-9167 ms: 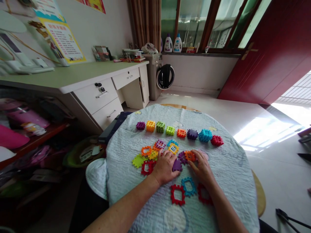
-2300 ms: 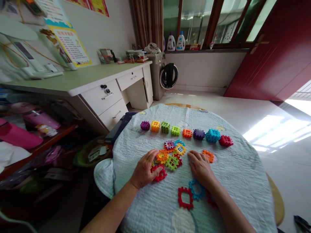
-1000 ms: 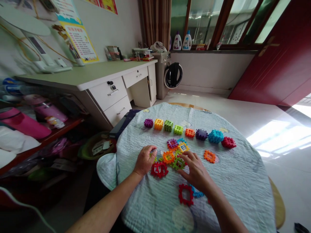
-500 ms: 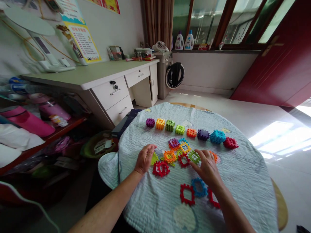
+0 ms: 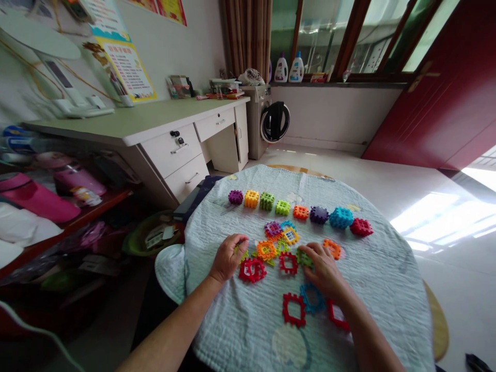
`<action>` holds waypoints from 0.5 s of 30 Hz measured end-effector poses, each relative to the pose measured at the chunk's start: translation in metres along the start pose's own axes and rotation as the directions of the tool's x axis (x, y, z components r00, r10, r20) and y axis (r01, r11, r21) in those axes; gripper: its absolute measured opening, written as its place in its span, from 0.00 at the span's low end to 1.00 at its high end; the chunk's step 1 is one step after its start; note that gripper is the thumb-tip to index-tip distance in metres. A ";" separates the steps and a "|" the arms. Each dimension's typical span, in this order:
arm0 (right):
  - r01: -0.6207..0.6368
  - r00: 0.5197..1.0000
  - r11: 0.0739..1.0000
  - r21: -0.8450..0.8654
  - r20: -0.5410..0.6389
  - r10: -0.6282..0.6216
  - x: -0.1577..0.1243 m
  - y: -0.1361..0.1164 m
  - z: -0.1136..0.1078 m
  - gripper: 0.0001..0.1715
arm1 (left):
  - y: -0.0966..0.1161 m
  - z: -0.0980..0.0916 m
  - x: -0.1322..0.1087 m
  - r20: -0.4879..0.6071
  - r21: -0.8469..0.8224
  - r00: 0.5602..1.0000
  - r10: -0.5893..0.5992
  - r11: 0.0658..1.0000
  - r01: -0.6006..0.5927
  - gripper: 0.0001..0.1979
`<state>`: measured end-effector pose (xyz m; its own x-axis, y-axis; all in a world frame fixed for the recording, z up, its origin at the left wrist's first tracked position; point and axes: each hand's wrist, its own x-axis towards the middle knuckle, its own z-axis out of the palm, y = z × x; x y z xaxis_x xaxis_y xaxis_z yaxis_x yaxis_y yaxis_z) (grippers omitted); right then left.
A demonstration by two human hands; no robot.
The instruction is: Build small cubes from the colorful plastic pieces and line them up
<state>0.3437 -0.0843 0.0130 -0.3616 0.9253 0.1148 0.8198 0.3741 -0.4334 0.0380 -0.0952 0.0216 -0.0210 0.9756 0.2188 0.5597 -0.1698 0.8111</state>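
Colourful toothed interlocking building panels lie on the cloth between my hands. My left hand [image 5: 229, 258] has its fingers curled over the edge of a yellow-green panel [image 5: 243, 252], which they partly cover. The thumb and fingers of my right hand [image 5: 323, 267] close on a green window panel [image 5: 305, 258] low over the cloth. Left of that panel lies a red square frame [image 5: 289, 263]. Near my left hand are an orange window panel [image 5: 266, 250] and a stack of red panels [image 5: 252, 269]. Just beyond my right hand sits an orange panel [image 5: 332, 248].
A row of several assembled cubes, among them a purple one [image 5: 235, 197] and a turquoise one [image 5: 341, 217], runs across the far side of the cloth-covered table [image 5: 391, 289]. Nearer me lie a red frame [image 5: 294, 310] and a blue frame [image 5: 312, 298]. A desk [image 5: 155, 116] stands beyond, left.
My right hand has lowered and moved slightly left with the green window panel, uncovering the orange panel behind it. My left fingers curl further over the yellow-green panel. The view has shifted slightly.
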 end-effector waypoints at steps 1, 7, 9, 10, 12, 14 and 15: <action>0.027 0.999 0.999 0.029 0.028 -0.028 -0.001 0.001 -0.002 0.32 | 0.001 0.000 0.000 0.008 0.015 1.000 0.016 1.000 -0.016 0.16; 0.050 0.998 0.988 0.143 0.035 -0.055 -0.006 0.011 -0.007 0.40 | 0.000 -0.016 -0.002 0.064 0.070 0.998 -0.001 0.998 -0.003 0.14; 0.029 1.000 0.988 0.150 -0.009 -0.028 -0.007 0.012 -0.006 0.39 | -0.002 -0.028 -0.004 0.172 0.165 0.985 0.004 0.986 -0.033 0.18; 0.024 0.999 0.988 0.152 -0.030 -0.020 -0.008 0.012 -0.005 0.37 | -0.003 -0.035 -0.004 0.239 0.217 0.971 0.001 0.975 -0.055 0.22; 0.024 0.998 0.989 0.146 -0.056 -0.016 -0.008 0.010 -0.003 0.34 | -0.003 -0.045 -0.006 0.359 0.298 0.933 -0.019 0.950 -0.095 0.30; 0.019 0.998 0.993 0.120 -0.063 -0.012 -0.008 0.007 0.001 0.32 | -0.001 -0.050 -0.007 0.423 0.342 0.905 -0.046 0.933 -0.113 0.35; 0.014 0.998 0.994 0.105 -0.065 -0.007 -0.007 0.007 0.002 0.31 | 0.000 -0.050 -0.007 0.431 0.353 0.901 -0.053 0.929 -0.114 0.35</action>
<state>0.3507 -0.0886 0.0076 -0.3378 0.9247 0.1755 0.7637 0.3783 -0.5231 -0.0034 -0.1092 0.0475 0.3080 0.9480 -0.0800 0.8148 -0.2195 0.5367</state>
